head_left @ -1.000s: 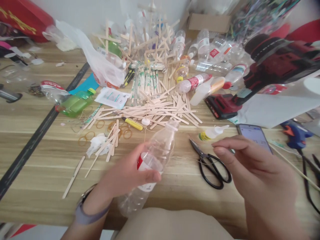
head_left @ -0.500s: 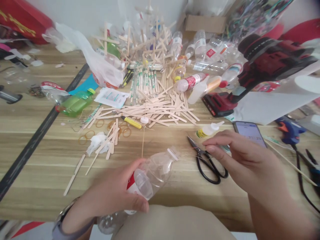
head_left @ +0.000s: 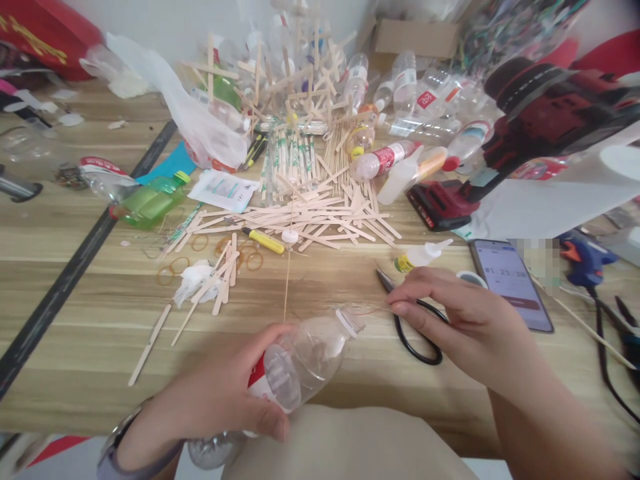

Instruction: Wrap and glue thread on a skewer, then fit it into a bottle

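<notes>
My left hand (head_left: pixel 227 397) is wrapped round a clear plastic bottle (head_left: pixel 320 353) with a red label. The bottle lies tilted, its open neck pointing up and right. My right hand (head_left: pixel 460 327) pinches a thin reddish strand (head_left: pixel 371 312), too fine to tell thread from wire. The strand runs from the fingertips towards the bottle's mouth. Under my right hand lie black-handled scissors (head_left: pixel 417 353), partly hidden by it. Behind the bottle, a thin wooden skewer (head_left: pixel 287 287) bears a white cap (head_left: pixel 289 236). A small white glue bottle (head_left: pixel 423 254) lies beyond my right fingers.
Loose craft sticks (head_left: pixel 310 220) spread across the middle, near a yellow-handled tool (head_left: pixel 266 241) and rubber bands (head_left: pixel 254 261). A red-black power drill (head_left: pixel 520 133) stands at the right, beside a phone (head_left: pixel 510 283) and a blue glue gun (head_left: pixel 585 260). Several plastic bottles (head_left: pixel 387 160) crowd the back.
My right hand has moved left and slightly down, bringing the strand close to the bottle's mouth. The bottle has shifted only slightly in my left hand.
</notes>
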Demonstrator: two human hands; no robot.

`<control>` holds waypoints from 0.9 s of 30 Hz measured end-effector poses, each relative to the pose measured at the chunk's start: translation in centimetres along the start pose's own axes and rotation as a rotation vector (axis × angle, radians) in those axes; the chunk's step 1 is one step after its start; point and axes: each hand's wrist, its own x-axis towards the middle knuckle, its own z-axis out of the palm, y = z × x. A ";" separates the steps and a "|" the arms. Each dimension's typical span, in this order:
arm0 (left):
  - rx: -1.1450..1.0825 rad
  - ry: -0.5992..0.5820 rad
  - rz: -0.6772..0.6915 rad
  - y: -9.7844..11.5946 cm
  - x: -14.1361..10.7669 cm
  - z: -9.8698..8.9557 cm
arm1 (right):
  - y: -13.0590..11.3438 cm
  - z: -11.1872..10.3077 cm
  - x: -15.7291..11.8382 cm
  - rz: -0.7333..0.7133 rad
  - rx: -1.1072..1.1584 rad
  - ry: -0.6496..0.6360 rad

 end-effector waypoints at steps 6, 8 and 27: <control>-0.025 -0.033 -0.069 1.3 0.7 -0.1 | -0.5 0.9 0.3 -0.055 0.090 -0.106; -0.015 -0.038 -0.052 1.5 0.9 -0.1 | -0.5 1.0 0.3 -0.035 0.157 -0.144; 0.863 0.542 0.407 1.6 2.8 1.3 | -0.2 -1.9 1.5 -0.142 0.107 -0.440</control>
